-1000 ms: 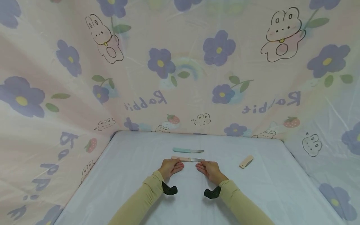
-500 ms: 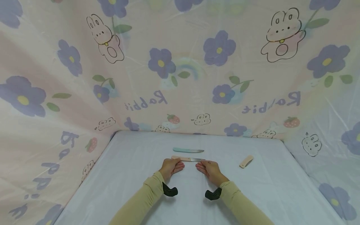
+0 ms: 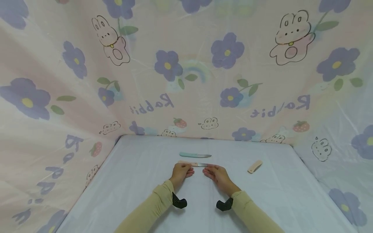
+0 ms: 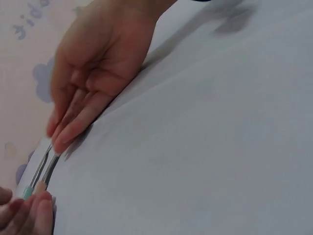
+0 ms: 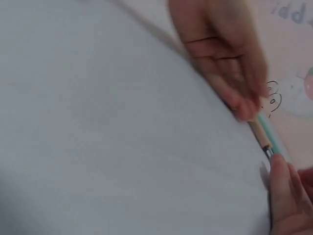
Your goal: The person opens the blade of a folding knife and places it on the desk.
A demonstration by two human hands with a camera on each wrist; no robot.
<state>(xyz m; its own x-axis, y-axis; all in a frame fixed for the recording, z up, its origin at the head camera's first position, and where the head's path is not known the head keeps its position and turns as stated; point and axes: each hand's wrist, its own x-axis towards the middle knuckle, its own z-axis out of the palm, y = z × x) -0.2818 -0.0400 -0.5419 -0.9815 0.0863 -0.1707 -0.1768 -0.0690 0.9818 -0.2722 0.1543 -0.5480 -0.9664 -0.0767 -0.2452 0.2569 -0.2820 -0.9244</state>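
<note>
Below centre, our left hand [image 3: 182, 172] and right hand [image 3: 219, 176] pinch the pink knife [image 3: 199, 164], seemingly nearly aligned below the teal knife [image 3: 193, 155], the pink piece [image 3: 254, 166] at right lying untouched.

Head cam: up high, faces fwd & down, wide & fairly far off, gets L grip [image 3: 180, 174], R grip [image 3: 220, 178], counter [image 3: 201, 213] & printed backdrop [image 3: 198, 87]. L wrist cam: low, close, rolled, looks sideways over counter twd R grip; own grip cut off in btm-L corner. R wrist cam: abt mirrored, close, looks twd L grip, own grip cut off btm-R. All 3 share both grips, teal knife [image 3: 192, 155] & tan knife [image 3: 200, 165]
</note>
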